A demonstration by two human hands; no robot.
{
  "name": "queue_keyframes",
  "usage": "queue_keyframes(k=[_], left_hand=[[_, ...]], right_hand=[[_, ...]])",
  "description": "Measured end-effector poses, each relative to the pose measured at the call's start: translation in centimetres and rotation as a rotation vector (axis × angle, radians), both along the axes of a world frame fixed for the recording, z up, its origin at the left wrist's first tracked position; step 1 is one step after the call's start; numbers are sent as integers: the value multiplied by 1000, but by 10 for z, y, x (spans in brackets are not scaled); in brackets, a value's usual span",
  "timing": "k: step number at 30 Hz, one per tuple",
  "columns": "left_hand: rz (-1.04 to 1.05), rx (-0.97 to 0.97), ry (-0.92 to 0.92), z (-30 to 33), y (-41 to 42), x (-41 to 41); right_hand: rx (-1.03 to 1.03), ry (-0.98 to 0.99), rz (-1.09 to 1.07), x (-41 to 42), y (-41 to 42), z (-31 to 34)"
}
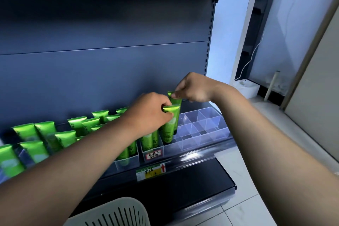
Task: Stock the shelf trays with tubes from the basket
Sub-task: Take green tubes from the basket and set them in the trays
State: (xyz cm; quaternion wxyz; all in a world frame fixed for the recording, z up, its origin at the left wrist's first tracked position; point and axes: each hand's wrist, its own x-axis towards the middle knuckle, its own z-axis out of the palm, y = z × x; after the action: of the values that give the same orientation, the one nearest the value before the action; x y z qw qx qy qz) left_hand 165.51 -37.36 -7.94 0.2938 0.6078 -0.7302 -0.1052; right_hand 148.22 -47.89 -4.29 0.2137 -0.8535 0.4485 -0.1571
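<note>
Single view, head-worn, wide-angle. Faces forward and down from just in front of the shelf (pixel 183 163), close enough that both forearms enter from the bottom edge. Frame tilts, taking in the floor (pixel 244 205) at lower right.

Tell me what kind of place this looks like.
Probably a shop aisle: a metal display shelf holding clear divided trays of green tubes, with a price label on the shelf edge.
</note>
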Motion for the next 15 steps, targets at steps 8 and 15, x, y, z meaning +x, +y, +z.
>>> queue_keyframes(k=[8,15], left_hand=[[-13,-59,-116,-6,-3,-2],[-3,-85,-131,-11,-4,-2]], right_hand=[[73,22,3,10,0,-15],[94,85,39,19,7,-22]])
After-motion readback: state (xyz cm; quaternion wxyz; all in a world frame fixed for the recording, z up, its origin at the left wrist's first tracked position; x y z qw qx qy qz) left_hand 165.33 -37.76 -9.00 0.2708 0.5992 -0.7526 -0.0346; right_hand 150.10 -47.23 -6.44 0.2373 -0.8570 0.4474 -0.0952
